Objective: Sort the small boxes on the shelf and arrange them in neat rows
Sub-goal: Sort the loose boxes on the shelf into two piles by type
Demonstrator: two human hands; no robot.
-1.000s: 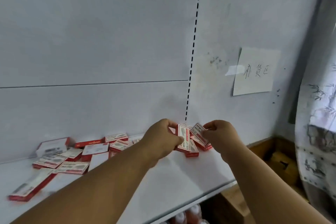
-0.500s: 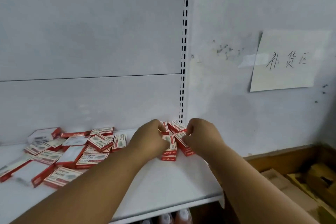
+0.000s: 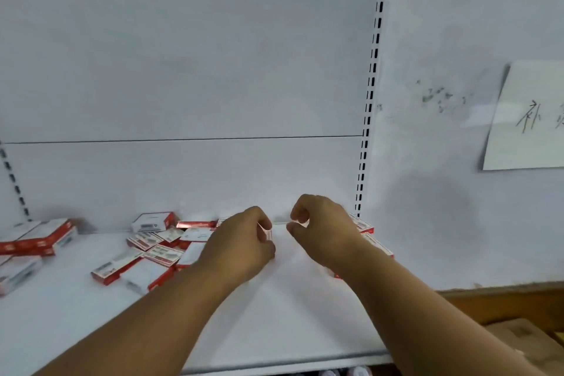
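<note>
Pinching one small red-and-white box [image 3: 268,233] between curled fingers, the left hand [image 3: 241,246] holds it just above the white shelf [image 3: 274,330]. The right hand [image 3: 323,230] has its fingers curled beside it, seemingly holding nothing, though blur hides the tips. More boxes [image 3: 152,250] lie scattered to the left, a few [image 3: 370,241] behind the right wrist
</note>
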